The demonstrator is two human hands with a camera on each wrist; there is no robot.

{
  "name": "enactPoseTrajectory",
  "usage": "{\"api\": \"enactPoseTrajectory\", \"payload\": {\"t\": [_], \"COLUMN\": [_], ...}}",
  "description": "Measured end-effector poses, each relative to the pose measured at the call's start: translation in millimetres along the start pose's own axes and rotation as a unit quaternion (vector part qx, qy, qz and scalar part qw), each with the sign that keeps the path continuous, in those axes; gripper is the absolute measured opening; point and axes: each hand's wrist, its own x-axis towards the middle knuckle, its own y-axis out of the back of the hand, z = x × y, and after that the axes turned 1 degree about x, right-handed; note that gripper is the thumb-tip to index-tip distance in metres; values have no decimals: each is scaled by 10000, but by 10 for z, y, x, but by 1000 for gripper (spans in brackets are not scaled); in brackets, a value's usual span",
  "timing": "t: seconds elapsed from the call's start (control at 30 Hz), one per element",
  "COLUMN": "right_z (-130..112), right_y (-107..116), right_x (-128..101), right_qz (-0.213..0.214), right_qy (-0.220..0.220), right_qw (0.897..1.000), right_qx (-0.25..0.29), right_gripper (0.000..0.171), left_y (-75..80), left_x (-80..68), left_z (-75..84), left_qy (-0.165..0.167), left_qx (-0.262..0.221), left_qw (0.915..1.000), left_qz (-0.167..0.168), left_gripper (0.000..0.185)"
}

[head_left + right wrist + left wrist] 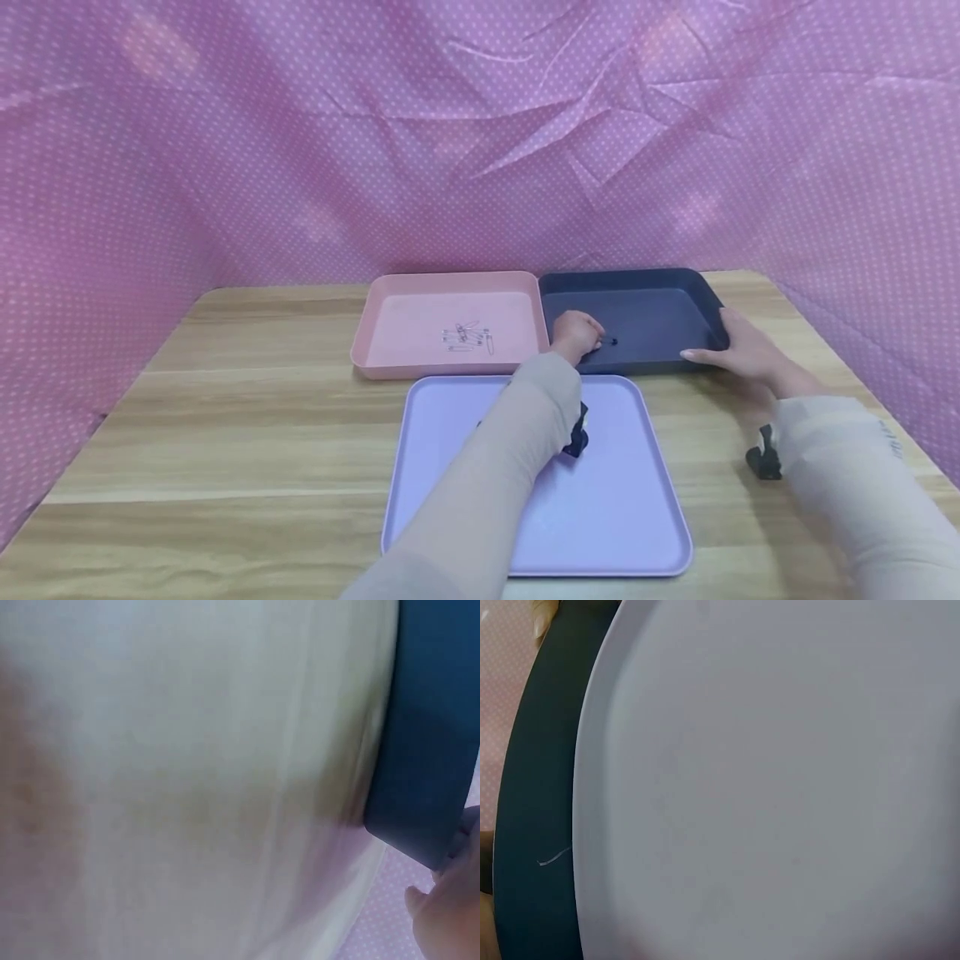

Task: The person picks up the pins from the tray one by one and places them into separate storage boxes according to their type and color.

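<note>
Inside the dark blue tray [645, 312], near its front left corner, my left hand [576, 333] has its fingers curled together around a small dark safety pin [611, 341]. Part of that pin sticks out past the fingertips, the rest hidden by them. My right hand [738, 354] holds the same tray at its front right corner, thumb on the front rim and fingers along the right side. In the right wrist view, this hand [450, 915] is at the tray's corner [420, 832]. Several silver safety pins [467, 337] lie loosely grouped in the pink tray.
The pink tray [362, 333] stands directly left of the dark one. Nearer me, a lavender tray [600, 517] lies on the wooden table [225, 467], crossed by my left forearm. A pink dotted cloth [480, 167] hangs behind and at both sides.
</note>
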Motion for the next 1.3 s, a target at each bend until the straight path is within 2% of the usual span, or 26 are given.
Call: {"api": "enactPoseTrajectory", "payload": {"t": [0.07, 0.13, 0.17, 0.23, 0.3, 0.33, 0.4, 0.47, 0.5, 0.53, 0.57, 0.63, 0.73, 0.77, 0.87, 0.97, 1.1, 1.2, 1.3], "right_z": [1, -5, -7, -11, -10, -9, -6, -4, -5, -6, -8, -12, -16, -17, -16, -13, -18, -18, -9], "right_y": [-7, -22, -31, -44, -54, -58, -66, -74, -78, -81, -83, -83, -75, -72, -63, -58, -49, -39, -29], "right_x": [-1, 1, 3, -2, -5, -7, -12, -15, -16, -16, -16, -16, -13, -11, -3, 8, 14, 7, 0], "right_qz": [-81, -199, -270, -363, -356, -348, -319, -309, -312, -317, -327, -350, -373, -376, -386, -420, -504, -547, -535], "right_qy": [37, -11, -64, -176, -196, -196, -183, -180, -184, -192, -210, -250, -298, -301, -296, -317, -422, -484, -475], "right_qw": [10000, 9998, 9995, 9990, 9990, 9990, 9991, 9990, 9990, 9990, 9989, 9987, 9985, 9985, 9985, 9984, 9978, 9973, 9974], "right_qx": [-13, -89, -132, -186, -196, -211, -231, -253, -269, -263, -256, -269, -270, -272, -263, -196, -73, -33, -43], "right_gripper": [98, 101, 102, 104, 104, 104, 103, 103, 103, 103, 104, 104, 105, 105, 105, 105, 107, 107, 107], "left_y": [-113, -242, -260, -305, -261, -216, -110, 59, 131, 217, 321, 562, 899, 1023, 1316, 1412, 1368, 1456, 1547], "left_x": [148, 363, 405, 478, 456, 406, 270, 70, -31, -143, -275, -596, -1063, -1241, -1652, -1688, -1418, -1443, -1482], "left_z": [-100, -267, -302, -357, -341, -307, -227, -122, -73, -24, 53, 249, 533, 644, 859, 860, 650, 605, 581], "left_qy": [-28, -308, -326, -520, -539, -552, -800, -966, -1117, -1291, -1303, -1101, -901, -768, -828, -894, -992, -1010, -1142], "left_qx": [-96, -281, -269, 59, 517, 850, 1411, 1597, 1668, 1606, 1457, 1074, 526, 346, -69, -313, -705, -1008, -915], "left_qw": [9999, 9991, 9991, 9984, 9971, 9948, 9865, 9823, 9793, 9780, 9804, 9881, 9937, 9947, 9925, 9886, 9826, 9772, 9763], "left_qz": [54, 105, 89, 208, 134, 121, 230, 176, 262, 322, 246, -61, -417, -589, -897, -1173, -1405, -1571, -1597], "left_gripper": [20, 21, 20, 19, 15, 14, 15, 15, 16, 16, 14, 13, 14, 15, 20, 22, 22, 24, 23]}}
